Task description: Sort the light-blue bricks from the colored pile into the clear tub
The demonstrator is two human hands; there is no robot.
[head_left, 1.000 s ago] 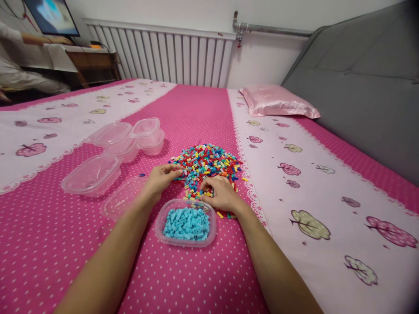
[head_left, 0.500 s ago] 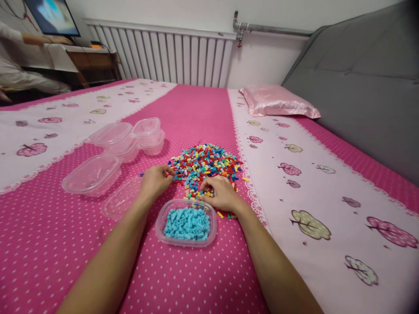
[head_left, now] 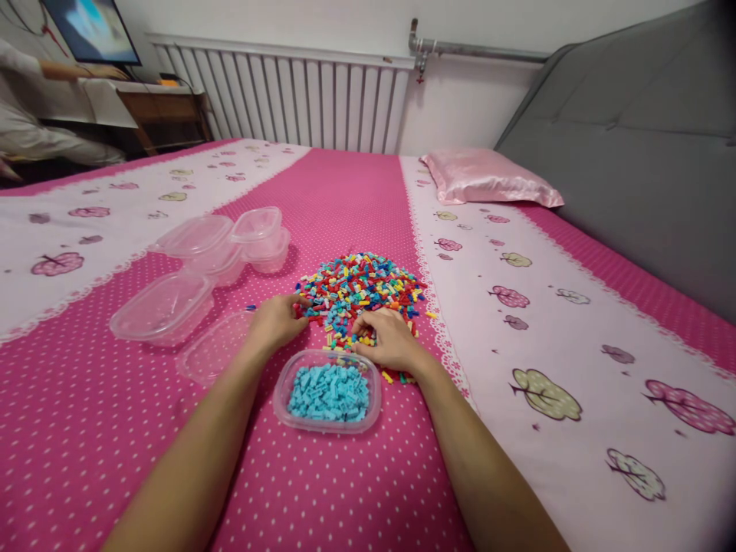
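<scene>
A heap of small toy building bricks (head_left: 368, 280) in many colours lies on the bedspread. At its left edge is my left hand (head_left: 280, 322), its fingers curled down among the bricks; whatever is between the fingertips is too small to make out. My right hand (head_left: 388, 337) rests over the near right part of the heap, with thumb and fingers bent together and their tips partly hidden. Just in front of both hands stands a clear plastic container (head_left: 279, 395) holding many light blue bricks (head_left: 327, 392).
Several clear plastic containers (head_left: 164, 303) stand to the left, some with lids. A loose clear lid (head_left: 210, 349) lies beside my left forearm. Farther off are a pink pillow (head_left: 488, 178), a grey headboard (head_left: 632, 146), a radiator (head_left: 287, 96) and a person's arm (head_left: 63, 70) at a desk.
My left hand has shifted slightly right and down at the heap's edge, its fingers bending lower. My right hand stays almost in place.
</scene>
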